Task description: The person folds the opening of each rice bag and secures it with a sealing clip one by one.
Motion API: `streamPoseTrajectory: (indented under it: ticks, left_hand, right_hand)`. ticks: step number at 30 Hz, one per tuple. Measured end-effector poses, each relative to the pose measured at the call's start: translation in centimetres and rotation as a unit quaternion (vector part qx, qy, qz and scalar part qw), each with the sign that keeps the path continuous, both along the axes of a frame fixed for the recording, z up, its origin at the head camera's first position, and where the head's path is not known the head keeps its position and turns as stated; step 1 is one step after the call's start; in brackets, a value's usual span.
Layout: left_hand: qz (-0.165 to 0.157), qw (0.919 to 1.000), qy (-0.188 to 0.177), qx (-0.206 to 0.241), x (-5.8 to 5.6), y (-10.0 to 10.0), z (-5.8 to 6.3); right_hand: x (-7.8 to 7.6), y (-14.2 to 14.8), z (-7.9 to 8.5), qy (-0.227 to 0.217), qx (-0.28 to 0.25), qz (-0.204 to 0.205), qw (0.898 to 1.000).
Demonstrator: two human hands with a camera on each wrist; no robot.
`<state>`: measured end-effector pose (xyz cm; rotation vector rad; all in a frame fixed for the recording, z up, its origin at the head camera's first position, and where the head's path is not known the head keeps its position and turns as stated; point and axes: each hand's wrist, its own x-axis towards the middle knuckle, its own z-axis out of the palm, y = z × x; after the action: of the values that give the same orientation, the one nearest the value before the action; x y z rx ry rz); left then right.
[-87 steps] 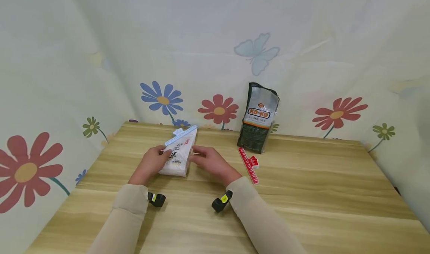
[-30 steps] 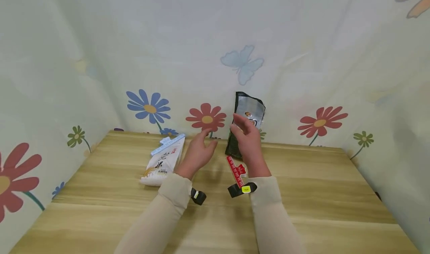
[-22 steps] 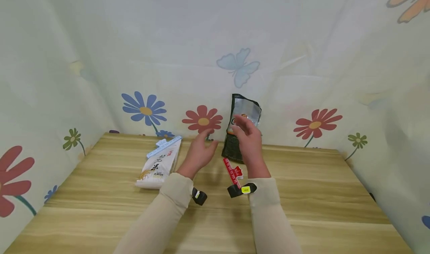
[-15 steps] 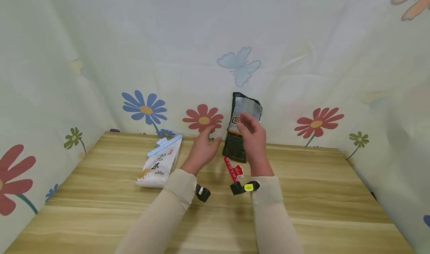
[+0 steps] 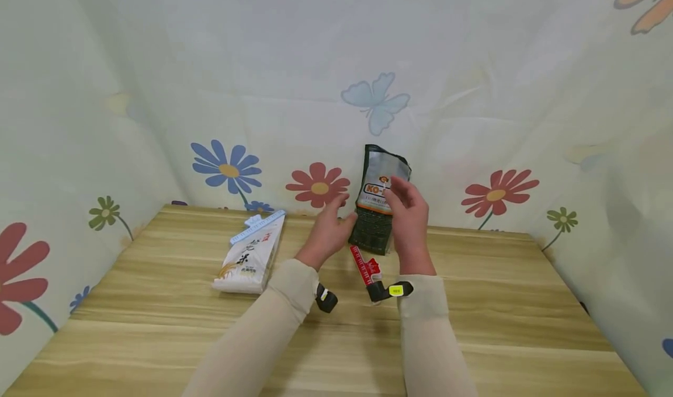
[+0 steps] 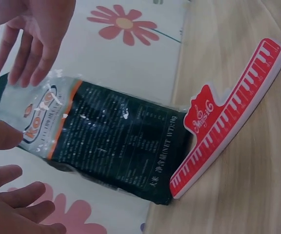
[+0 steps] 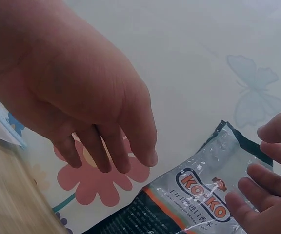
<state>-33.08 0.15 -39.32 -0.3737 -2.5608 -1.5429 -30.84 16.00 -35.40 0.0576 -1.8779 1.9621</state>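
A dark green and silver KO-KO rice bag (image 5: pixel 372 230) stands at the back of the table, leaning toward the wall. Beside its left edge is my left hand (image 5: pixel 328 230), fingers spread and relaxed, holding nothing. My right hand (image 5: pixel 411 222) hovers in front of the bag's right side with fingers loosely bent, hiding part of the logo. The left wrist view shows the two hands on either side of the bag's upper half. A red piano-key clip (image 6: pixel 228 117) marked "Music" lies at the foot of the bag, partly behind the right wrist camera in the head view.
To the left lies a white rice bag (image 5: pixel 252 260), its folded top held by a light blue piano-key clip (image 5: pixel 257 227). A flower-printed cloth wall (image 5: pixel 447 122) rises behind the wooden table (image 5: pixel 473 303) and at its sides.
Both hands have left the white rice bag and moved right to the KO-KO bag. Over the last half second they shift a little further right, the left one nearing the bag's edge.
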Motion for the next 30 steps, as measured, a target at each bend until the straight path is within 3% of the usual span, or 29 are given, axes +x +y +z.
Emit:
streamPoseTrajectory:
  ticks: [8, 13, 20, 25, 30]
  left_hand:
    - [-0.014, 0.9999, 0.000, 0.006, -0.2, 0.5, -0.1]
    - [-0.016, 0.9998, -0.013, -0.003, -0.5, 0.8, 0.1]
    - [-0.030, 0.9994, -0.016, 0.003, -1.1, 1.2, 0.4]
    - [-0.039, 0.9992, -0.008, 0.006, -1.2, 1.6, 1.2]
    - [-0.049, 0.9987, -0.003, 0.010, -1.4, 1.7, 1.9]
  right_hand:
    - [-0.4, 0.7, -0.3, 0.010, -0.019, -0.016, 1.000]
    - [-0.5, 1.2, -0.6, 0.012, -0.047, -0.043, 0.998]
    - [-1.0, 1.6, -1.2, -0.001, -0.036, -0.091, 0.995]
    - [-1.2, 1.8, -1.5, -0.007, -0.026, -0.084, 0.996]
    - [-1.2, 1.9, -1.3, -0.030, 0.002, -0.049, 0.998]
